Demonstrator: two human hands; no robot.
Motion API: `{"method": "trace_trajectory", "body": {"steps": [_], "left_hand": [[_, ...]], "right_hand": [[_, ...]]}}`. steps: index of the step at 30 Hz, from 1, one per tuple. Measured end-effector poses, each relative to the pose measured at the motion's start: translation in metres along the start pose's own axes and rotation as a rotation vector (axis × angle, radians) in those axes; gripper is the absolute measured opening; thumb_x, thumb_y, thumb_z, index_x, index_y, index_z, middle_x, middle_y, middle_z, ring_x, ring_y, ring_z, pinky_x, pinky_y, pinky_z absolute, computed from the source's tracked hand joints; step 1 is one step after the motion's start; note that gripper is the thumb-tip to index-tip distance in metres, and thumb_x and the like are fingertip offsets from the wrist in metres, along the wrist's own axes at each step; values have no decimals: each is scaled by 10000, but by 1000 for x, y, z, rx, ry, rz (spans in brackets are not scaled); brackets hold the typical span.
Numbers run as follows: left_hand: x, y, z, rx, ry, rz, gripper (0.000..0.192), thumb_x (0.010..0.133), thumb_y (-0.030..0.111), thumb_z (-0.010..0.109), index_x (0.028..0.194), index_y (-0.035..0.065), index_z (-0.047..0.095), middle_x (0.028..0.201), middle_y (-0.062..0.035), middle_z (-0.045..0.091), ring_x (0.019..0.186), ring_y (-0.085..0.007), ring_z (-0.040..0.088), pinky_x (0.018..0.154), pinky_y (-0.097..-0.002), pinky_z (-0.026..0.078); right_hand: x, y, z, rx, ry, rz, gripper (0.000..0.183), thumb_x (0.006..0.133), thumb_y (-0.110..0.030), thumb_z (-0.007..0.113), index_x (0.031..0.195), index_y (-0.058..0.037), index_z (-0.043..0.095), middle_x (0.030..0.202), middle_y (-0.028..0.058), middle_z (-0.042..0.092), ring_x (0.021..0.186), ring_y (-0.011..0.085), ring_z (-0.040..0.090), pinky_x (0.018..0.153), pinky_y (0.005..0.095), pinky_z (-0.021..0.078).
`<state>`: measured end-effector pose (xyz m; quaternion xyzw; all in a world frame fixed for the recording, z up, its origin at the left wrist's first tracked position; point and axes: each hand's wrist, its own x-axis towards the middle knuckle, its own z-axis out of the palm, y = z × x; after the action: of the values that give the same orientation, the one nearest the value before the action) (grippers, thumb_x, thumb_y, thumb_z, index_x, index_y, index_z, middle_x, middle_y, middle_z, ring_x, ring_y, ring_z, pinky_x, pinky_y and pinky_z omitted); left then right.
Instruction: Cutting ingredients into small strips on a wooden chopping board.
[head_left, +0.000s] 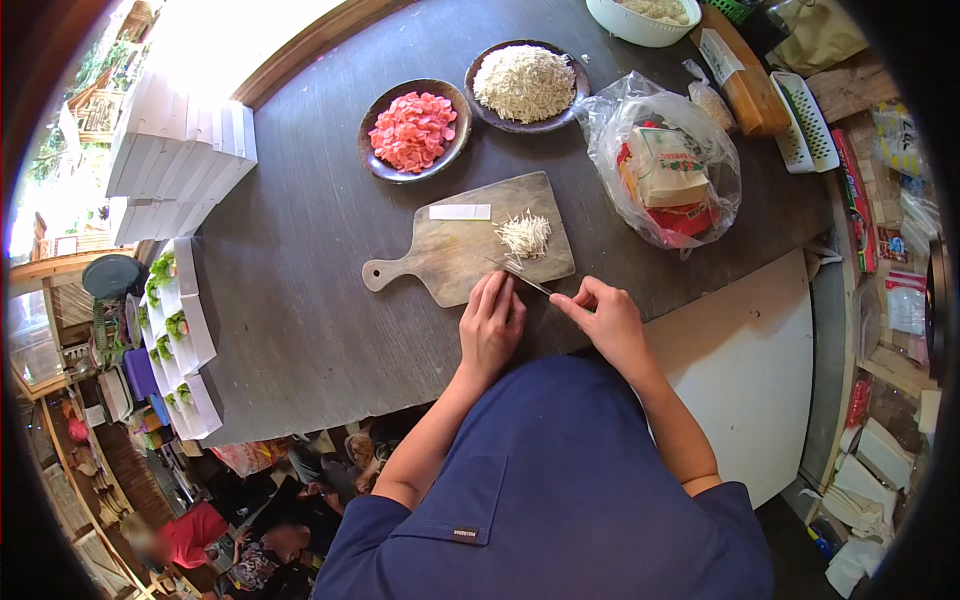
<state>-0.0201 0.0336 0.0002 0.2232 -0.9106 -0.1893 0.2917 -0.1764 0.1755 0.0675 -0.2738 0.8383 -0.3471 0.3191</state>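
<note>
My right hand (611, 319) grips a knife (534, 283), its thin blade pointing left over the near edge of a wooden cutting board (450, 262). Close against the blade, my left hand (491, 322) rests its bent fingers at the board's near edge; whatever lies under the fingertips is hidden. A few cut pale strips (514, 264) lie just beyond the blade. Behind them is a loose heap of thin white strips (525, 234). Near the board's far edge sits a flat white rectangular slab (460, 212) of food. The board's handle points left.
Beyond the board stand a bowl of pink slices (412, 131) and a bowl of white shreds (525, 82). A clear plastic bag of packets (667, 176) lies right. White boxes (184, 150) are stacked left, above open boxes with lettuce (176, 326). People sit beyond the table's lower left.
</note>
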Motion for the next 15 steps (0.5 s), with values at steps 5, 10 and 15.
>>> {"method": "trace_trajectory", "body": {"steps": [5,10,15], "left_hand": [[1,0,-1,4,-11,3,332,873,-14,767,1202,-49,748,1289,-146,703,1206,-350,696,1026,-438,587],[1,2,-2,-10,-7,-12,336,875,-13,767,1209,-43,752,1288,-147,703,1210,-345,694,1029,-435,585],[0,0,1,-25,-8,-24,326,875,-13,767,1199,-43,754,1283,-149,706,1204,-346,696,1029,-433,584]], "right_hand": [[7,0,4,-9,-9,17,479,965,-483,810,856,-32,690,774,144,756,761,375,761,695,479,570],[21,-3,28,56,48,-66,472,964,-481,811,861,-36,693,817,149,778,793,377,776,704,487,578],[11,-7,12,55,33,-21,472,969,-471,811,858,-30,685,781,149,761,763,380,767,688,484,576]]}}
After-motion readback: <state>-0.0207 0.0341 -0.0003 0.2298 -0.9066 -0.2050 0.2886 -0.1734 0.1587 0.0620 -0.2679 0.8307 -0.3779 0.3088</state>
